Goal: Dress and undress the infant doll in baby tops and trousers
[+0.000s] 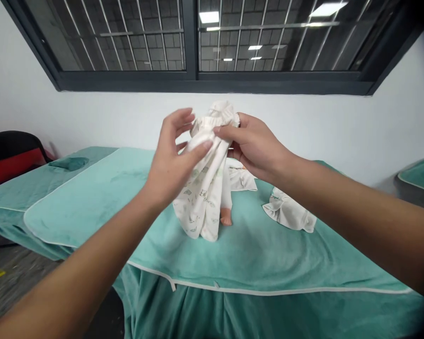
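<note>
A small white baby garment with a gathered elastic band and a tiny printed pattern hangs upright above the bed. My right hand pinches it near the gathered top, thumb in front and fingers behind. My left hand is at its left side with fingers apart, the thumb resting against the cloth. Just behind the garment shows a white cloth strip with an orange end; I cannot tell whether it belongs to the same piece. Another white garment lies on the bed behind my right hand.
A crumpled white garment lies on the bed below my right forearm. The green cover has a white-edged front hem. A barred window is in the wall above. At far left stands a black and red chair.
</note>
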`<state>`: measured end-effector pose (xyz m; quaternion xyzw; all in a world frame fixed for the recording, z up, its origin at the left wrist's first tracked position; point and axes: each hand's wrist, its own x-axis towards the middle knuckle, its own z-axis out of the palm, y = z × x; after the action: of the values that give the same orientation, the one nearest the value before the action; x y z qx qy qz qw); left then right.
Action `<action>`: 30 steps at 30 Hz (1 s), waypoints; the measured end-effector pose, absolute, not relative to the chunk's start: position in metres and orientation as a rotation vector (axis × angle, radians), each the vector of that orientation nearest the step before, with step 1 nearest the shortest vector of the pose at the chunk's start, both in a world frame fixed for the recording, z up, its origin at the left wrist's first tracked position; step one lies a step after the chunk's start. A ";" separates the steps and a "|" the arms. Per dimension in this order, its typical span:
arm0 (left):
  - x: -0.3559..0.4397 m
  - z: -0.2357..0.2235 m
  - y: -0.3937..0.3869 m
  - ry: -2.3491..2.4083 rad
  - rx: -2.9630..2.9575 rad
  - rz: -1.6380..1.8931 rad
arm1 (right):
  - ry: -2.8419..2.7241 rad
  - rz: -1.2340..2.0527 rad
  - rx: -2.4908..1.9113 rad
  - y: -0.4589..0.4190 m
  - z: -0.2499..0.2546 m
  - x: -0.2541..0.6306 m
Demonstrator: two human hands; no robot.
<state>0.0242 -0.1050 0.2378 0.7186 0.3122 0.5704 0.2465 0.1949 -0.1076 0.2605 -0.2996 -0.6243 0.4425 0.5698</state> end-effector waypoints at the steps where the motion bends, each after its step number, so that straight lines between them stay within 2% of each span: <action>1: 0.022 0.226 -0.104 0.928 1.947 1.519 | -1.408 1.039 -0.691 -0.102 0.260 0.195; 5: 0.013 0.175 -0.106 1.130 1.854 1.096 | -1.214 1.062 -0.662 -0.075 0.243 0.199; 8: 0.005 0.153 -0.110 1.192 1.869 1.287 | -1.098 1.158 -0.782 -0.057 0.203 0.201; 11: -0.002 0.149 -0.111 1.180 1.892 1.567 | -1.159 1.444 -1.121 -0.057 0.155 0.196; 14: -0.005 0.151 -0.105 1.235 1.756 1.534 | -1.562 1.782 -1.364 -0.071 0.126 0.186; 17: -0.009 0.145 -0.090 1.377 1.577 1.492 | -1.903 1.919 -1.356 -0.079 0.121 0.180; 21: -0.023 0.125 -0.058 1.474 1.289 1.507 | -2.035 1.806 -1.405 -0.071 0.125 0.185; 25: -0.032 0.101 -0.016 1.592 1.128 1.381 | -2.040 1.634 -1.355 -0.052 0.121 0.194; 30: -0.009 0.081 0.027 1.586 1.179 1.155 | -1.849 1.126 -1.347 -0.007 0.109 0.210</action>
<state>-0.0088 0.0271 0.0812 0.4690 0.6309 0.4594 0.4135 0.2099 -0.0073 0.1094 -0.5053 -0.6938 0.4222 0.2916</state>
